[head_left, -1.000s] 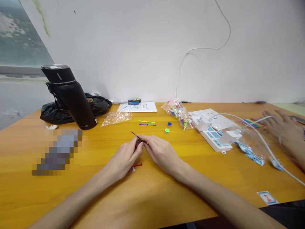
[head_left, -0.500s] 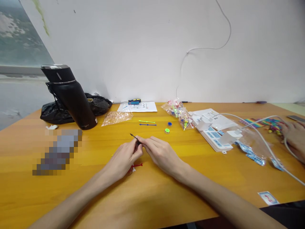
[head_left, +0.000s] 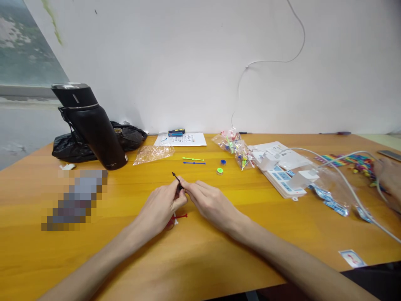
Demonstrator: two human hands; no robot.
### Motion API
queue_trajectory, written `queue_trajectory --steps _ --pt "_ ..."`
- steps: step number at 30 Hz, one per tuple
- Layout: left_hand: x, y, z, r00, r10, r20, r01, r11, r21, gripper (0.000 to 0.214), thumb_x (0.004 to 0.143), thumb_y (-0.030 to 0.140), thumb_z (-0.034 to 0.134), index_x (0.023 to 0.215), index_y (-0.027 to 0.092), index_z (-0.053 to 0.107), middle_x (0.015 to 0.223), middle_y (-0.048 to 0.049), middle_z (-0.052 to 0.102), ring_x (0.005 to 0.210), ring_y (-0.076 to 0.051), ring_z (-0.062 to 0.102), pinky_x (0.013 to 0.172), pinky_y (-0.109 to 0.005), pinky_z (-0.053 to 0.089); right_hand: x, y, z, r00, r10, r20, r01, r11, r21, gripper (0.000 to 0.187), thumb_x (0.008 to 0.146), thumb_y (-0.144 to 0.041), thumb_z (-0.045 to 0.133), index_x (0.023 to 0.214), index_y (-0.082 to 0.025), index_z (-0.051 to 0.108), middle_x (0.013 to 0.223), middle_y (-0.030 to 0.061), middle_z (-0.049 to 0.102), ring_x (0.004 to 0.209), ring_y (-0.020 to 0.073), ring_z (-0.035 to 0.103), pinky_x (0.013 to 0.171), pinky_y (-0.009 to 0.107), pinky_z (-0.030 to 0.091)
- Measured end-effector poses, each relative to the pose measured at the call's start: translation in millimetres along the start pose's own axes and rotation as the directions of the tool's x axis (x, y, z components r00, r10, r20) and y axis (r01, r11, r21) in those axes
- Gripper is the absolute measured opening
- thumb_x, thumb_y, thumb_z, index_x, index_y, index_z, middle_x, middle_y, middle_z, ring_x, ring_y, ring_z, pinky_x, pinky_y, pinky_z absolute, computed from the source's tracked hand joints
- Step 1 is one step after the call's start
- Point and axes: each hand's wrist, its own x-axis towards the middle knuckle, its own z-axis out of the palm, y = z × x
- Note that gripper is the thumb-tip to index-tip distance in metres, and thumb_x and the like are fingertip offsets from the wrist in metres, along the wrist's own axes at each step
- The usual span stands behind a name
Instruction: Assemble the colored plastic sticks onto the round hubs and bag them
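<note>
My left hand [head_left: 159, 205] and my right hand [head_left: 209, 200] meet fingertip to fingertip at the middle of the orange table [head_left: 200, 251]. Both pinch a small dark piece with a thin black pointed stick [head_left: 176, 177] that juts up and to the left from between the fingers. A red plastic stick [head_left: 181, 216] lies on the table just under my left hand. Farther back lie a yellow-green stick [head_left: 192, 159], a blue stick [head_left: 194, 163], a green ring [head_left: 219, 170] and a blue ring [head_left: 223, 162].
A black flask [head_left: 90, 125] and a black bag [head_left: 125, 138] stand at the back left. A screwdriver [head_left: 176, 132] lies on a paper sheet [head_left: 181, 140]. Bags of coloured parts [head_left: 234, 148], a white power strip [head_left: 282, 175] with cables, and another person's hand [head_left: 388, 177] are on the right.
The black stick has tilted more upright between my fingers and shows shorter. The other person's hand at the right has drawn back toward the table's right edge.
</note>
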Motion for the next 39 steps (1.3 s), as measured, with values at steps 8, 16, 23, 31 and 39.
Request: queue_trajectory --steps 8,16,23,31,39 --pt "1.7 -0.7 0.2 0.996 0.075 -0.042 -0.071 0.993 0.092 0.024 0.104 0.039 0.039 0.091 0.021 0.049 0.080 -0.0022 0.064 0.066 -0.020 0.059 0.060 -0.030 0.038 4.8 -4.7 -4.6 0.971 0.237 0.006 -0.224 0.906 0.359 0.035 0.106 -0.016 0.042 0.140 -0.022 0.049 0.119 0.0077 0.069 0.105 0.0186 0.067 0.093 0.034 0.055" --pt "2.6 -17.4 4.0 0.964 0.261 0.044 -0.260 0.907 0.331 0.021 0.105 0.029 0.040 0.118 0.018 0.052 0.108 -0.0120 0.069 0.095 -0.028 0.069 0.077 -0.037 0.049 9.8 -6.4 -8.6 0.902 0.417 0.115 -0.404 0.716 0.570 0.012 0.102 -0.032 0.057 0.110 -0.023 0.057 0.104 0.0028 0.069 0.097 0.0176 0.065 0.092 0.033 0.051" --pt "-2.8 2.5 -3.1 0.981 0.173 0.090 -0.186 0.968 0.170 0.019 0.106 0.035 0.038 0.095 0.022 0.047 0.092 -0.0042 0.069 0.075 -0.022 0.066 0.065 -0.031 0.042 6.9 0.0 -7.4 0.925 0.335 0.177 -0.378 0.786 0.489 0.010 0.107 -0.030 0.042 0.104 -0.023 0.048 0.099 0.0036 0.066 0.085 0.0163 0.064 0.081 0.030 0.050" --pt "-5.4 5.4 -0.4 0.979 0.118 0.166 -0.098 0.987 -0.125 0.022 0.106 0.039 0.036 0.092 0.023 0.043 0.076 0.0029 0.061 0.059 -0.015 0.057 0.059 -0.027 0.041 4.4 -3.8 -5.5 0.937 0.290 0.192 -0.343 0.864 0.369 0.011 0.107 -0.027 0.032 0.111 -0.022 0.042 0.094 0.0055 0.067 0.076 0.0175 0.066 0.069 0.027 0.048" --pt "-9.0 0.9 -1.8 0.972 0.164 0.168 -0.137 0.977 -0.163 0.029 0.106 0.044 0.033 0.093 0.023 0.049 0.080 -0.0001 0.058 0.067 -0.017 0.054 0.064 -0.030 0.046 1.5 -2.5 -0.8 0.978 0.196 0.071 -0.207 0.945 0.253 0.014 0.106 -0.024 0.031 0.110 -0.021 0.044 0.098 0.0090 0.071 0.076 0.0183 0.068 0.064 0.027 0.048"
